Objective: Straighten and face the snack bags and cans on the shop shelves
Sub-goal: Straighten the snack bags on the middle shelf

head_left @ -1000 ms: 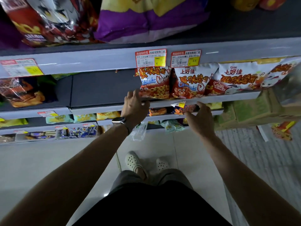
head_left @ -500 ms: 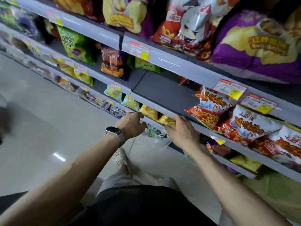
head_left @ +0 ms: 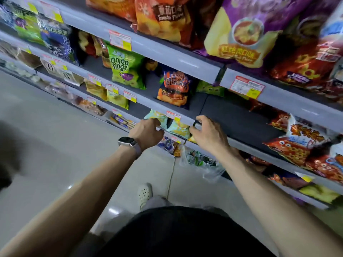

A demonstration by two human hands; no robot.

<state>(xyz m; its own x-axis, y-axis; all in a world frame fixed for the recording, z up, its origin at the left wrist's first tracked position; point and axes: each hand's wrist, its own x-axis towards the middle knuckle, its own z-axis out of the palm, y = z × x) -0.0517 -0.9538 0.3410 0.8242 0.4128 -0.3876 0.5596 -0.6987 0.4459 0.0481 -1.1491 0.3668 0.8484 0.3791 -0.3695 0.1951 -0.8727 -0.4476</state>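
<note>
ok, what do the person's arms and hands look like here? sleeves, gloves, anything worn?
Left arm and right arm are bare, no sleeves in view. Left hand and right hand are ungloved; no rings that I can make out. Only item worn: a watch on the left wrist, with a dark rounded-rectangular face, pale metallic case and greyish-purple strap.

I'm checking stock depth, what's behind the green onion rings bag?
Behind the onion rings bag, orange and red bags show at its left edge. Whatever is straight behind it is covered.
</note>
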